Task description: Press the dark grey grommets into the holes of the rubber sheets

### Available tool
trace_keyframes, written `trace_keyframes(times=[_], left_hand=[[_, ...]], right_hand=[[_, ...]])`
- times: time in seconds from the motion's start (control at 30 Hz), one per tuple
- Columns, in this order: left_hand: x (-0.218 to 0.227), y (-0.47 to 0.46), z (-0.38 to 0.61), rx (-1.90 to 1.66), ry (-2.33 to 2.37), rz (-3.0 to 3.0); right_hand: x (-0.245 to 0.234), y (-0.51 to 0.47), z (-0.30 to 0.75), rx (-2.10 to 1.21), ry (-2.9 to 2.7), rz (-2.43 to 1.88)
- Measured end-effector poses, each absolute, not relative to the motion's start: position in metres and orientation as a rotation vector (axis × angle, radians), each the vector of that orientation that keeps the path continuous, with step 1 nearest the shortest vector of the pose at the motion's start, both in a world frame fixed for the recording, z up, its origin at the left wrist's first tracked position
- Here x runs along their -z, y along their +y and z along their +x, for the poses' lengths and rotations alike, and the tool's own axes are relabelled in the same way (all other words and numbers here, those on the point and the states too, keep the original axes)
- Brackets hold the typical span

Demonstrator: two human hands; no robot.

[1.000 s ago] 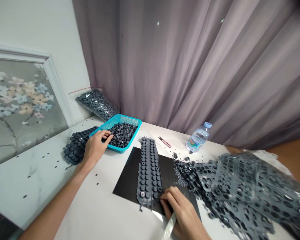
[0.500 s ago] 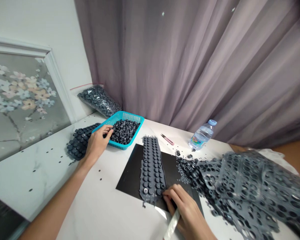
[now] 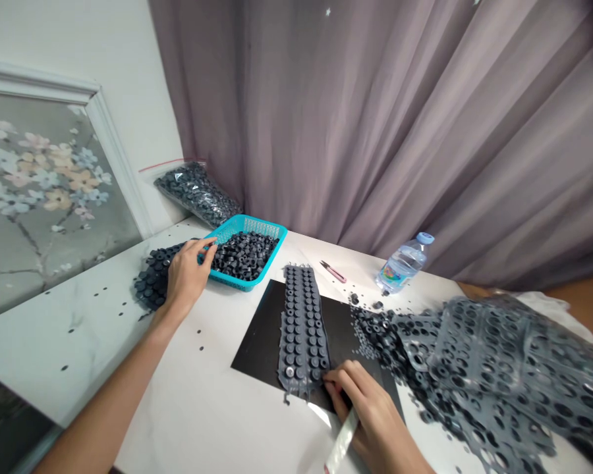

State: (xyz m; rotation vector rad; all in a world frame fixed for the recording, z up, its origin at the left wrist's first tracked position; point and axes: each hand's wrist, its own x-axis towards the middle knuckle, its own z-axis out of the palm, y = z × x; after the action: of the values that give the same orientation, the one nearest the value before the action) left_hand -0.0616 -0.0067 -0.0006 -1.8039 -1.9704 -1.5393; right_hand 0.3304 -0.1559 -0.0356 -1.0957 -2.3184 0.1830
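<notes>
Holds left hand (image 3: pixel 188 266) part-curled at the left side of the blue basket (image 3: pixel 237 284); cannot tell if pinching anything. Curls right hand (image 3: pixel 368 403) round a pale-handled tool (image 3: pixel 342 440), fingertips at the near right corner of the studded strip (image 3: pixel 304 329). Looks part-done: loose pieces (image 3: pixel 247 255) basketed, holed sheets (image 3: pixel 499 342) at right, strip seemingly left.

Soft light (edges stretched, blurry)
</notes>
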Motion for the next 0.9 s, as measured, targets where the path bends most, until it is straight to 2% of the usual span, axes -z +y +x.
trace_keyframes(times=[0.43, 0.67, 0.9], left_hand=[[-0.012, -0.043, 0.026, 1.964, -1.614, -2.491], [-0.026, -0.071, 0.050, 1.868, -1.281, -2.586], [-0.030, -0.080, 0.056, 1.951, -1.243, -2.531]], right_hand=[[0.040, -0.155, 0.330, -0.152, -2.301, -1.087], [0.041, -0.156, 0.332, -0.219, -2.325, -1.116], [0.034, -0.157, 0.331, -0.222, -2.338, -1.130]])
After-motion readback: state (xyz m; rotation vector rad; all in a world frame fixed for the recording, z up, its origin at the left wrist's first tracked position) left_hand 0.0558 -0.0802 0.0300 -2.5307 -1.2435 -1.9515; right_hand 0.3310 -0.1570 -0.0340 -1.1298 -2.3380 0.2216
